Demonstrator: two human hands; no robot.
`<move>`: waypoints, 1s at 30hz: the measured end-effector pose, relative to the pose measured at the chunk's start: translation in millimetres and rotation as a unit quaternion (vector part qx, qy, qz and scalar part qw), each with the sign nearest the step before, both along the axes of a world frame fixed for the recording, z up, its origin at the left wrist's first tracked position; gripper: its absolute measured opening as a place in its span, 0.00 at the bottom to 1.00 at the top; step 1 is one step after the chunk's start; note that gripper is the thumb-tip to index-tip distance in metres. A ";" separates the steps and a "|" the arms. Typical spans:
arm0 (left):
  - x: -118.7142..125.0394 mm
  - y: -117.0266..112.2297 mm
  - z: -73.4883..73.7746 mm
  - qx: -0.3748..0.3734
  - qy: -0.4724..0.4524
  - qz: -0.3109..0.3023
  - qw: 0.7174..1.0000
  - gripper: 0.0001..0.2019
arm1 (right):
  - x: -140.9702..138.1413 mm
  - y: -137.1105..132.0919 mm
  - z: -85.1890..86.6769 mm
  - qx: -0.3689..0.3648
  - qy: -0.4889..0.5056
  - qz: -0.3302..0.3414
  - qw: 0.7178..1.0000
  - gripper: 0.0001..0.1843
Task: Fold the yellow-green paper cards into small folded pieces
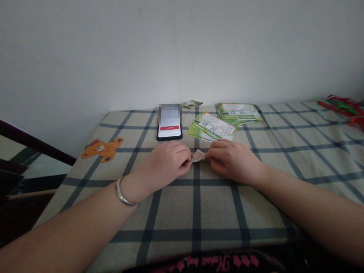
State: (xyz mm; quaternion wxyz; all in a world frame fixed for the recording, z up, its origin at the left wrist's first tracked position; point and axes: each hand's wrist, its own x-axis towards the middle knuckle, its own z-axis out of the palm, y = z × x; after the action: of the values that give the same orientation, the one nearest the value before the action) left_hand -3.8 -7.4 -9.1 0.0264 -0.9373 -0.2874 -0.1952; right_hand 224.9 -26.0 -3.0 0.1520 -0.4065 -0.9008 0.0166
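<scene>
Between my two hands is a small piece of printed paper, pale with orange and dark markings. My left hand, a silver bangle on its wrist, pinches the paper's left end. Its right end is in the closed fingertips of my right hand. Part of the paper is hidden by my fingers. Just beyond my right hand lies a fanned pile of green and white printed cards. A phone with its screen lit lies past my left hand.
A second stack of similar cards and a folded green paper lie by the wall. Red and green strips are heaped at the far right. The checked tablecloth bears a bear picture near its left edge.
</scene>
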 end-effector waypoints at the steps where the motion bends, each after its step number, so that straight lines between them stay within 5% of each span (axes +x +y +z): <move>1: 0.3 -0.4 0.3 0.000 -0.001 -0.002 1.000 0.08 | -0.4 -0.1 -0.3 -0.012 0.013 -0.005 1.000 0.10; 16: -1.3 -0.5 -0.9 -0.049 -0.039 0.002 0.998 0.05 | 3.9 0.5 2.5 -0.062 0.046 -0.071 0.994 0.06; 30: 5.7 -5.2 0.9 -0.064 -0.068 0.073 0.993 0.10 | -6.5 1.2 1.3 -0.115 0.041 -0.170 0.978 0.11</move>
State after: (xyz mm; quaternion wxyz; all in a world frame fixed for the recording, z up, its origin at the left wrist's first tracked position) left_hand 1.8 -12.6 -8.2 -0.0389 -0.8981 -0.3680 -0.2377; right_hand 218.4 -24.8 -1.7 0.1414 -0.5674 -0.8036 0.1108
